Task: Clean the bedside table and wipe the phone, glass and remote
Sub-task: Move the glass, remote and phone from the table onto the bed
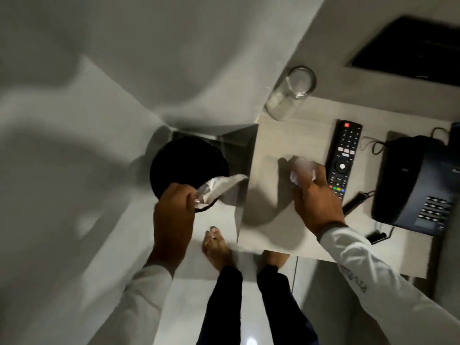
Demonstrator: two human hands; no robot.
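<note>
The left hand [174, 207] is closed on a crinkled clear wrapper [219, 189], pinching it at one end so the rest sticks out to the right. It hangs over the near rim of a round black bin [184, 165] that stands on the floor [219, 287] in the gap between the bed [74, 95] and the table [271, 220].

The right hand [315, 192] reaches over the table's left half with its fingers curled around a small crumpled white wad [302, 174] — tissue or wrapper, the blur hides which. Whether the wad touches the tabletop cannot be told; its shadow falls just to the left.

The remote [344, 158] lies flat on the table just right of that hand, buttons up, its red power key at the far end. The glass [290, 92] stands at the table's far left corner, clear and seemingly empty. The phone [413, 185] — dark, with a keypad at its near right — sits at the right side of the table, its coiled cord [356, 202] trailing toward the remote and the near edge.

Both arms wear white long sleeves [373, 277]. Bare feet [215, 247] stand on the glossy floor at the table's near left corner.
</note>
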